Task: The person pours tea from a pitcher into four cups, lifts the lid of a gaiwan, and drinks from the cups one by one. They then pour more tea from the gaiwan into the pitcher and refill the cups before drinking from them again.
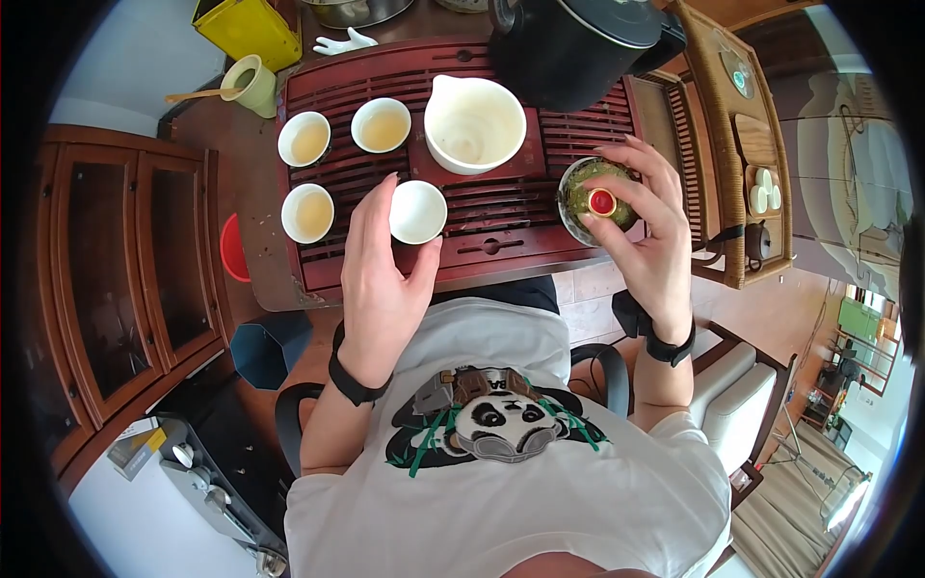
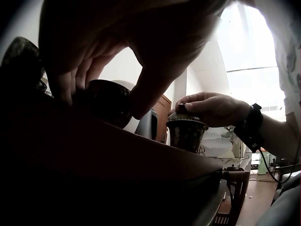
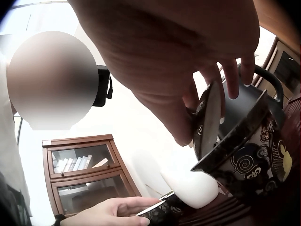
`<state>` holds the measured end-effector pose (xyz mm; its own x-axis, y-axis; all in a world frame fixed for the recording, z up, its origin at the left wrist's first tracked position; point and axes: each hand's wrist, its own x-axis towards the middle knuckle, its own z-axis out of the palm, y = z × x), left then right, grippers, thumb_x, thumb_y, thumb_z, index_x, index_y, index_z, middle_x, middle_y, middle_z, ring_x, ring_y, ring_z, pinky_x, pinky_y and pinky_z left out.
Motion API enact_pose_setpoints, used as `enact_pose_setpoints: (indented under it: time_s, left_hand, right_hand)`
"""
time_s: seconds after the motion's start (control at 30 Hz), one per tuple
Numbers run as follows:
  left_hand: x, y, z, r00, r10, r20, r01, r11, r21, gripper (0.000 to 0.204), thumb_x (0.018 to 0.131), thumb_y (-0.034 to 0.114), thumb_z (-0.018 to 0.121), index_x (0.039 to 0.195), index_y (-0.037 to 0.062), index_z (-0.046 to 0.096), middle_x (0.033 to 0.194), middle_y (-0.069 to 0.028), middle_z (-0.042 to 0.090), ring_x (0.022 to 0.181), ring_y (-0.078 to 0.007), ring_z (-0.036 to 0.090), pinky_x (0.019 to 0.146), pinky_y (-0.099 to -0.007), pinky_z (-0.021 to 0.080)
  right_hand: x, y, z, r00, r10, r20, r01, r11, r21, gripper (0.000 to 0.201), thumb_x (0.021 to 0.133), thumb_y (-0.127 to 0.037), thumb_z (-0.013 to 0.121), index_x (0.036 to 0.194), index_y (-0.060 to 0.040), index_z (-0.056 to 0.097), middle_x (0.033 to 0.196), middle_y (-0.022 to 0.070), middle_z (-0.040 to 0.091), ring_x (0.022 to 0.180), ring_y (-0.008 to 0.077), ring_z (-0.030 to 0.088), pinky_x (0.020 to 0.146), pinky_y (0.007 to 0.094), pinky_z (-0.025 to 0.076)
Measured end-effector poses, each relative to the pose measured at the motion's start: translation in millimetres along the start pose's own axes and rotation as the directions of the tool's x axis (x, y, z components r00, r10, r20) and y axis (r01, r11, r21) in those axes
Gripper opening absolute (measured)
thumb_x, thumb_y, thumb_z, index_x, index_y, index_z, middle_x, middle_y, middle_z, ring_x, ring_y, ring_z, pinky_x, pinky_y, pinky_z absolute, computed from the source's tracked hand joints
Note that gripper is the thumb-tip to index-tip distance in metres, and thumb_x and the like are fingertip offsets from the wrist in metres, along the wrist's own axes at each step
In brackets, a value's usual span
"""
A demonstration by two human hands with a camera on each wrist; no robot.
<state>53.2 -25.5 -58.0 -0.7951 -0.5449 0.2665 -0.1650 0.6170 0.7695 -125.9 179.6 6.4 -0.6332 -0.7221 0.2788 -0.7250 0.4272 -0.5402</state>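
Observation:
My left hand grips a small white-lined teacup near the front left of the slatted tea tray, thumb on one side and fingers on the other. The cup's inside looks white, and its outside is dark in the left wrist view. At the tray's right, my right hand pinches the red knob of a patterned green lid. The right wrist view shows this lid tilted at the rim of a dark gaiwan bowl with swirl patterns.
Three teacups of pale yellow tea stand on the tray's left. A white pouring pitcher stands mid-tray, and a black kettle behind it. A beige pot with a wooden stick is at the far left, near a yellow container.

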Motion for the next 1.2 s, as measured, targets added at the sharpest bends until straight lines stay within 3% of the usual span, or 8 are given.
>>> enact_pose_setpoints:
  time_s: [0.2,0.27,0.43,0.57,0.77,0.87,1.0,1.2]
  left_hand:
    - [0,-1,0,1.000,0.004,0.004,-0.004,1.000,-0.009,0.068,0.084,0.001,0.076,0.145,-0.0006,0.046,0.134,-0.0232,0.056,0.121,-0.0392,0.059,0.101,-0.0445,0.050]
    - [0,1,0,1.000,0.003,0.006,-0.003,1.000,-0.008,0.068,0.084,0.002,0.077,0.145,-0.0008,0.046,0.134,-0.0232,0.056,0.121,-0.0393,0.059,0.102,-0.0446,0.050]
    - [-2,0,-1,1.000,-0.014,-0.006,0.014,1.000,-0.013,0.069,0.083,0.003,0.078,0.146,0.0020,0.048,0.136,-0.0198,0.057,0.125,-0.0348,0.058,0.104,-0.0425,0.048]
    - [-2,4,-3,1.000,0.008,0.002,-0.008,1.000,0.000,0.070,0.084,0.003,0.077,0.146,-0.0018,0.045,0.136,-0.0232,0.055,0.123,-0.0401,0.058,0.103,-0.0451,0.049]
    - [-4,23,-12,0.982,0.144,-0.120,-0.129,0.984,0.124,0.058,0.083,0.002,0.078,0.137,0.0007,0.057,0.132,-0.0185,0.060,0.119,-0.0339,0.061,0.102,-0.0422,0.049]
    - [-3,40,-10,0.954,0.288,-0.083,-0.292,0.955,-0.041,0.032,0.083,-0.001,0.077,0.114,0.0000,0.069,0.109,-0.0136,0.069,0.095,-0.0263,0.067,0.083,-0.0359,0.054]
    - [-1,52,16,0.970,0.060,0.237,0.047,0.906,-0.420,0.010,0.093,-0.002,0.069,0.103,0.0002,0.066,0.091,-0.0096,0.067,0.068,-0.0103,0.062,0.058,-0.0256,0.049]
    - [27,59,53,0.965,0.057,0.255,0.013,0.964,-0.264,0.016,0.102,0.007,0.059,0.111,0.0020,0.047,0.069,-0.0193,0.063,0.065,-0.0410,0.066,0.055,-0.0465,0.048]
  right_hand:
    - [6,-10,-3,0.998,-0.048,0.033,0.049,0.998,-0.041,0.030,0.075,-0.005,0.080,0.104,-0.0051,0.075,0.131,0.0109,0.065,0.137,0.0360,0.050,0.114,0.0485,0.039]
    - [8,-12,-2,0.993,-0.113,0.039,0.107,0.986,0.129,0.033,0.072,-0.006,0.082,0.105,-0.0099,0.077,0.132,0.0098,0.063,0.134,0.0362,0.051,0.113,0.0481,0.038]
    - [4,0,-1,0.989,0.084,-0.119,-0.015,0.869,0.495,0.033,0.078,0.002,0.080,0.110,-0.0010,0.075,0.136,0.0150,0.058,0.130,0.0271,0.053,0.110,0.0389,0.041]
    - [-1,9,-3,0.986,0.128,-0.110,-0.040,0.812,0.582,0.031,0.084,0.003,0.076,0.115,0.0025,0.072,0.137,0.0170,0.058,0.127,0.0242,0.056,0.108,0.0372,0.042]
    - [-4,11,1,0.970,0.213,-0.117,-0.069,0.704,0.707,0.026,0.092,-0.001,0.071,0.117,0.0028,0.069,0.139,0.0189,0.059,0.125,0.0221,0.057,0.106,0.0350,0.044]
    - [-4,10,2,0.969,0.225,-0.105,-0.081,0.686,0.723,0.024,0.094,-0.001,0.068,0.118,0.0028,0.067,0.139,0.0200,0.059,0.122,0.0214,0.059,0.106,0.0344,0.045]
    - [-5,11,5,0.975,0.208,-0.079,-0.086,0.680,0.728,0.024,0.102,-0.012,0.060,0.123,-0.0007,0.062,0.144,0.0252,0.056,0.132,0.0253,0.055,0.112,0.0367,0.042]
    - [-10,10,4,0.975,0.207,-0.083,-0.079,0.670,0.738,0.022,0.106,-0.012,0.053,0.125,-0.0018,0.058,0.146,0.0276,0.054,0.135,0.0277,0.053,0.114,0.0382,0.041]
